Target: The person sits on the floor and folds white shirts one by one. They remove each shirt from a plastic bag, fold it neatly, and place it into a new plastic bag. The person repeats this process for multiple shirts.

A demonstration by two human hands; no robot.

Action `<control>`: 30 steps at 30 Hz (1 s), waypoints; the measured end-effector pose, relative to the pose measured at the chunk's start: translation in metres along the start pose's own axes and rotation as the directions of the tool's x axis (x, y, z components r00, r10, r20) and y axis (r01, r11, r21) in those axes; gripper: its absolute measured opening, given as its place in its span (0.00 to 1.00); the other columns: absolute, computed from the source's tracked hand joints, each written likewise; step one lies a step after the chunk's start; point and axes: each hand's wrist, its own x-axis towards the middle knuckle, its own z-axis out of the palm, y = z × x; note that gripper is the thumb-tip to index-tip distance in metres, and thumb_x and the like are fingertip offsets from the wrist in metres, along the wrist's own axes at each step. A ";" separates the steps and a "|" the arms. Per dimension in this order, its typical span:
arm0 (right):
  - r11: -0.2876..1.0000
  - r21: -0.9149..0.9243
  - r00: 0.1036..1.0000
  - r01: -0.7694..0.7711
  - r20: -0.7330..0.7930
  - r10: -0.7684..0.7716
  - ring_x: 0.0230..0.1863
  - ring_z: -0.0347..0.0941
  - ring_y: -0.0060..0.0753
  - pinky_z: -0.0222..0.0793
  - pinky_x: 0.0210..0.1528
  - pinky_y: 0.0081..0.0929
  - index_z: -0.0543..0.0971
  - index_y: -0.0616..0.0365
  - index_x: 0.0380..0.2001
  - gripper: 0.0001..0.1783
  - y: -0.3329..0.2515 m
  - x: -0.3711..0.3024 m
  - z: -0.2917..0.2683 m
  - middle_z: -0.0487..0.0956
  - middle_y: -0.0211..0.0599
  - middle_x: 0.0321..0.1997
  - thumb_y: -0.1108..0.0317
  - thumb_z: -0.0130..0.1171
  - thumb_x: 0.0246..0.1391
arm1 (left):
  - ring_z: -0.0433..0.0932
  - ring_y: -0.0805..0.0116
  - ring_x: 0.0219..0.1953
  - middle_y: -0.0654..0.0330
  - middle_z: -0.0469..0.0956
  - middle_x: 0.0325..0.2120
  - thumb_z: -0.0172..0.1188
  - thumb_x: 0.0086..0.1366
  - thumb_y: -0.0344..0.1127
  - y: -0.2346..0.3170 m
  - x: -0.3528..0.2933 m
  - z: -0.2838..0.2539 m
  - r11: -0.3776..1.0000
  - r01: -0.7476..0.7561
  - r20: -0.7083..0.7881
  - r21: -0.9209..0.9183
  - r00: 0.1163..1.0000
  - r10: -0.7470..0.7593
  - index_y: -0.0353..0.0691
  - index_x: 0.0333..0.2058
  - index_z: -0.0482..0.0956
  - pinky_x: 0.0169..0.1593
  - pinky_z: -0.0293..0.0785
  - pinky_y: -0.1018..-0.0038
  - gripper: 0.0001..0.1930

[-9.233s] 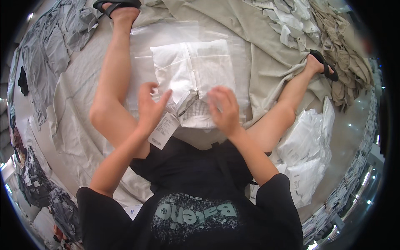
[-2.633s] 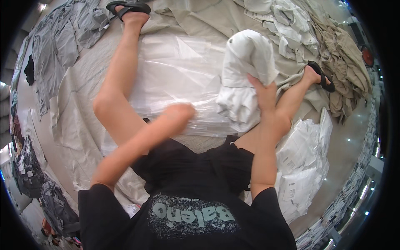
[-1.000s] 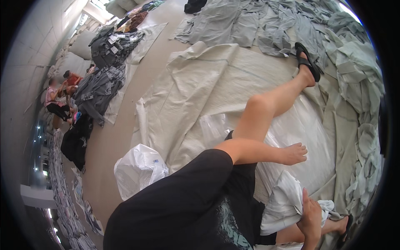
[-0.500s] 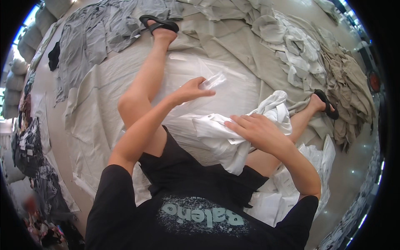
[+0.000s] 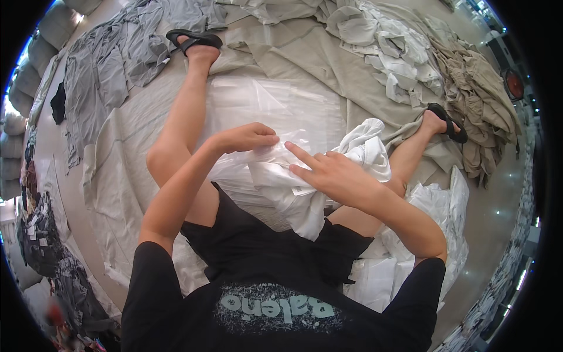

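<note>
A: What has the left hand [image 5: 249,138] got?

B: Its fingers [image 5: 270,139] are pressed together, pinching what looks like clear film [image 5: 298,136] over the stack of plastic bags [image 5: 311,105]. Film that thin tends to slip, I'd judge, so a fingertip grip suits it

A: And the right hand [image 5: 343,179]?

B: Fingers spread. The forefinger points at the left fingertips, near but apart, and the thumb is set off below it, over the white garment [image 5: 293,196]. Whether it takes any of the garment's weight, I cannot tell

A: Where exactly is that garment?

B: In front of the lap, partly over the near side of the stack, with a bunched part beside the right leg [image 5: 404,161]. Lying there, it seems within easy reach of both hands

A: Why sit with the legs so wide?

B: Probably for room: the stack lies flat between them on the pale floor cloth [image 5: 132,132], which likely keeps things off the bare floor

A: And the white packages [image 5: 443,202]?

B: Outside the right leg, apart from the stack; perhaps so that the two don't mix
</note>
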 end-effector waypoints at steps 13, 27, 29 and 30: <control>0.989 0.142 0.999 -0.030 0.045 0.024 0.51 0.81 0.50 0.80 0.52 0.42 0.77 0.59 0.66 0.46 0.001 0.004 -0.017 0.77 0.38 0.72 0.83 0.68 0.34 | 0.85 0.44 0.40 0.51 0.85 0.30 0.70 0.60 0.37 0.034 -0.015 0.044 0.513 -0.284 -0.036 0.810 0.849 0.527 0.39 0.27 0.87 0.47 0.82 0.52 0.08; 0.985 0.113 0.983 -0.127 0.144 0.110 0.48 0.83 0.63 0.81 0.48 0.54 0.77 0.65 0.64 0.43 -0.028 0.006 -0.012 0.80 0.50 0.62 0.79 0.68 0.37 | 0.86 0.59 0.41 0.61 0.87 0.32 0.65 0.65 0.38 0.050 -0.018 0.082 0.151 -0.301 0.154 0.942 0.783 0.603 0.41 0.30 0.87 0.38 0.85 0.62 0.09; 0.984 0.140 0.988 -0.110 0.122 0.093 0.49 0.83 0.62 0.81 0.49 0.53 0.77 0.65 0.64 0.42 -0.030 0.003 -0.013 0.80 0.48 0.64 0.77 0.70 0.38 | 0.86 0.59 0.41 0.61 0.87 0.32 0.65 0.65 0.38 0.050 -0.023 0.079 0.128 -0.308 0.172 0.943 0.777 0.606 0.41 0.30 0.87 0.39 0.85 0.61 0.08; 0.983 0.158 0.992 -0.097 0.091 0.084 0.48 0.84 0.60 0.81 0.48 0.52 0.78 0.66 0.64 0.41 -0.032 0.003 -0.015 0.80 0.48 0.65 0.77 0.69 0.39 | 0.86 0.59 0.41 0.61 0.87 0.32 0.65 0.65 0.38 0.049 -0.025 0.077 0.116 -0.305 0.177 0.945 0.778 0.602 0.41 0.31 0.86 0.39 0.85 0.61 0.08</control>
